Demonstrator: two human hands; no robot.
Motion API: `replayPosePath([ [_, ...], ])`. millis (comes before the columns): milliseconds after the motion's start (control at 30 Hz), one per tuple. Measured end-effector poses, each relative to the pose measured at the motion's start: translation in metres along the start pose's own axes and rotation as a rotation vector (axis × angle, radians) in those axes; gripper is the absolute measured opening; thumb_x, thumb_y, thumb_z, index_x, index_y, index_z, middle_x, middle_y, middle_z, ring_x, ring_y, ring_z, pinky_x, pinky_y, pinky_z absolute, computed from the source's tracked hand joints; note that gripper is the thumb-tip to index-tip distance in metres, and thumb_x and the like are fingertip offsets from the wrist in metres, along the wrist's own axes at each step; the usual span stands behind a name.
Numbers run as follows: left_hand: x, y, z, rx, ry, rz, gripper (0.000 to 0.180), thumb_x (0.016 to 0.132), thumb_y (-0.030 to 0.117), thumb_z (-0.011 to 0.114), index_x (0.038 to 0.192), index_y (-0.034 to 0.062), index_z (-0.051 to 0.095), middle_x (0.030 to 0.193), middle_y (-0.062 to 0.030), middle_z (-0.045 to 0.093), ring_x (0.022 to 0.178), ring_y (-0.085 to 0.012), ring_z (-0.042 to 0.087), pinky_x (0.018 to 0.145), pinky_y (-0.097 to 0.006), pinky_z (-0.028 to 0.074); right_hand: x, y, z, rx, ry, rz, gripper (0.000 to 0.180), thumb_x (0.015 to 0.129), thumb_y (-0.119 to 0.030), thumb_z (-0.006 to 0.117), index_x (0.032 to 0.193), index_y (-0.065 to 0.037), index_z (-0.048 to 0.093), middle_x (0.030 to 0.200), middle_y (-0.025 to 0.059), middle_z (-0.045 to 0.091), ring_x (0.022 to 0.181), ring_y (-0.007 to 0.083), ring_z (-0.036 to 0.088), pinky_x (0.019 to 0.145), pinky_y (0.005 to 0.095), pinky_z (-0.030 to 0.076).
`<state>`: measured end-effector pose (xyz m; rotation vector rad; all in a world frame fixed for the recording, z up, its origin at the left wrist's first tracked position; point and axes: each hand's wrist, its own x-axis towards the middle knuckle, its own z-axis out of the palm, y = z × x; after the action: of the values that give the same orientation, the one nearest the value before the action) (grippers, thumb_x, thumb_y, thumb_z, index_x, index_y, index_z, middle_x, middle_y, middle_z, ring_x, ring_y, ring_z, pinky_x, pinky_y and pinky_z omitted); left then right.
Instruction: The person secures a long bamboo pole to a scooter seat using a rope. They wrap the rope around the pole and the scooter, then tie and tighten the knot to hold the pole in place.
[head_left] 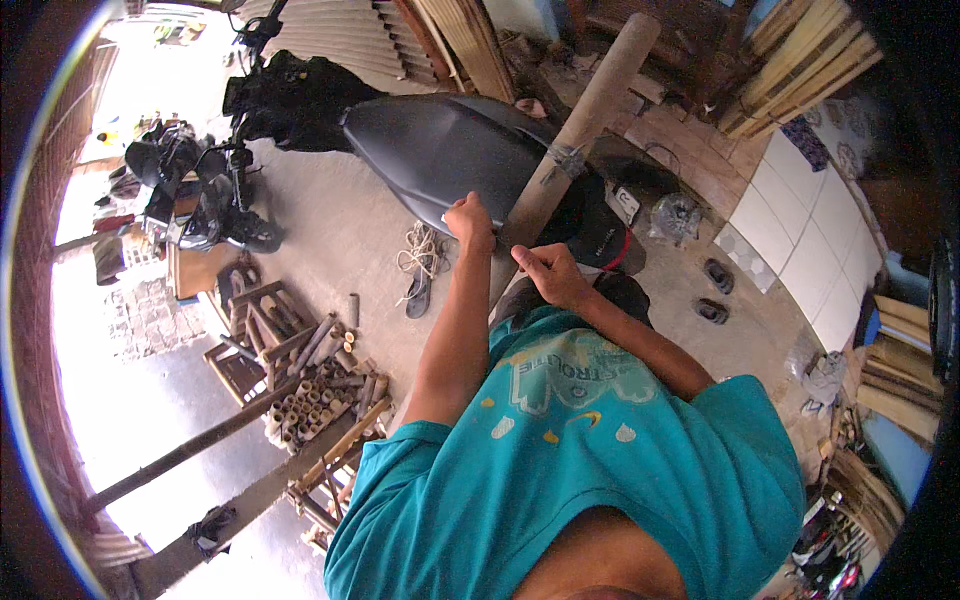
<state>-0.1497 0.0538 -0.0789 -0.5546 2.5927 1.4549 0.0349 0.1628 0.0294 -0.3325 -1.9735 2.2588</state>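
Observation:
My left hand point(468, 222) is closed, its fingers curled, in front of the dark motorcycle seat point(450, 150). My right hand point(556, 276) is also closed, thumb along the top, near my shirt's hem. Whatever either hand holds is too small or hidden to make out. Between and beyond them stands a thick, round brown post point(600, 90), its lower part passing close to both hands. A grey tie point(565, 163) with loose ends is wrapped around the post. I cannot tell whether my hands touch the post.
Pale rope point(420, 250) lies on the floor by a sandal point(418, 296). Cut bamboo pieces point(310, 405) are stacked at left, near a wooden rail point(190, 455). Another motorcycle point(195, 190) stands far left. Two dark slippers point(715, 290), a clear plastic bag point(676, 218) and bundled strips point(800, 65) are right.

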Motion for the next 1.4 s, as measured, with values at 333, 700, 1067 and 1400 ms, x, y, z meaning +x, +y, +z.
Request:
replayPosePath([
  [333,0.002,0.01,-0.004,0.144,0.182,-0.114,0.029,0.081,0.018,0.056,0.077,-0.0094,0.066,0.073,-0.0189,0.068,0.07,-0.0291,0.065,0.068,-0.044,0.046,-0.007,0.015,-0.009,0.057,-0.052,-0.082,0.056,0.099,-0.034,0.056,0.057,-0.001,0.04,0.052,-0.0017,0.034,0.054,0.0076,0.031,0.047,0.0347,0.027],
  [700,-0.094,0.122,-0.097,0.515,-0.731,0.908,0.036,0.097,0.028,0.059,0.081,-0.0039,0.065,0.076,-0.0141,0.067,0.071,-0.0223,0.063,0.065,-0.037,0.048,0.049,0.021,0.023,-0.612,0.152,-0.208,0.044,0.095,-0.035,0.052,0.074,0.003,0.062,0.072,0.0248,0.063,0.072,0.0461,0.063,0.068,0.0535,0.05],
  [1067,-0.071,0.009,-0.097,-0.022,-0.662,0.618,0.022,0.088,0.018,0.069,0.103,0.0018,0.069,0.106,-0.0176,0.066,0.097,-0.0272,0.065,0.085,-0.036,0.05,0.046,0.011,0.024,-0.581,0.189,0.225,0.053,0.096,-0.041,0.049,0.08,0.006,0.066,0.078,0.0301,0.064,0.078,0.0481,0.064,0.067,0.0499,0.049],
  [1400,-0.056,-0.003,-0.089,-0.032,-0.7,0.718,0.022,0.089,0.019,0.069,0.102,0.0021,0.067,0.099,-0.0155,0.063,0.091,-0.0288,0.062,0.081,-0.037,0.049,-0.011,-0.04,-0.001,-0.781,0.828,-0.179,0.036,0.094,-0.035,0.061,0.083,-0.002,0.064,0.077,0.0132,0.067,0.068,0.0275,0.063,0.067,0.0401,0.048],
])
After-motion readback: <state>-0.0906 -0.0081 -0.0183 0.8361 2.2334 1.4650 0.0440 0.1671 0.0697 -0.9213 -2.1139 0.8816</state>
